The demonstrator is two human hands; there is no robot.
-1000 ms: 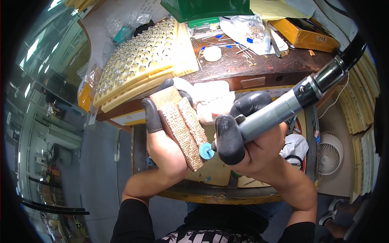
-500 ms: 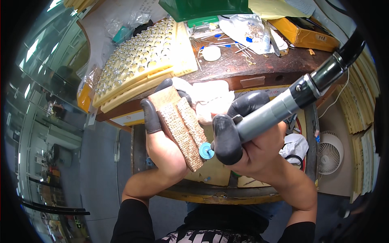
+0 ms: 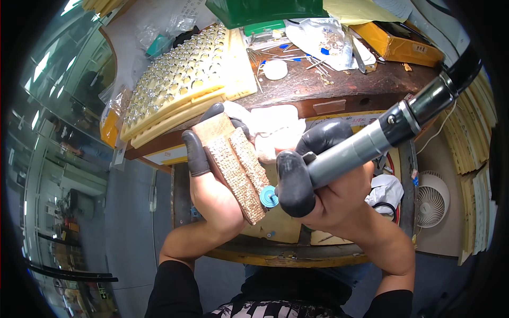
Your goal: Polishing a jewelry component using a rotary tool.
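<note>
My left hand (image 3: pixel 214 201), with black finger covers, grips a tan, rough-surfaced block (image 3: pixel 231 169) with a groove along its length, tilted toward me. My right hand (image 3: pixel 328 188), also with black finger covers, is closed on a grey and black rotary handpiece (image 3: pixel 361 147). The small blue disc (image 3: pixel 269 196) at the handpiece's tip lies at the lower right edge of the block; I cannot tell whether it touches. A crumpled white cloth (image 3: pixel 275 125) sits just behind both hands.
A yellow board of many small shiny pieces (image 3: pixel 169 79), scattered thin bits, a white lid (image 3: pixel 275 69), a green bin (image 3: pixel 262 11) and an orange box (image 3: pixel 395 45) crowd the wooden bench (image 3: pixel 382 85). An open drawer (image 3: pixel 278 254) lies below my hands; a fan (image 3: pixel 432 199) stands right.
Both hands, with block and handpiece, have shifted very slightly left. The shoe and leg seen at the lower right a second ago have moved out of view.
</note>
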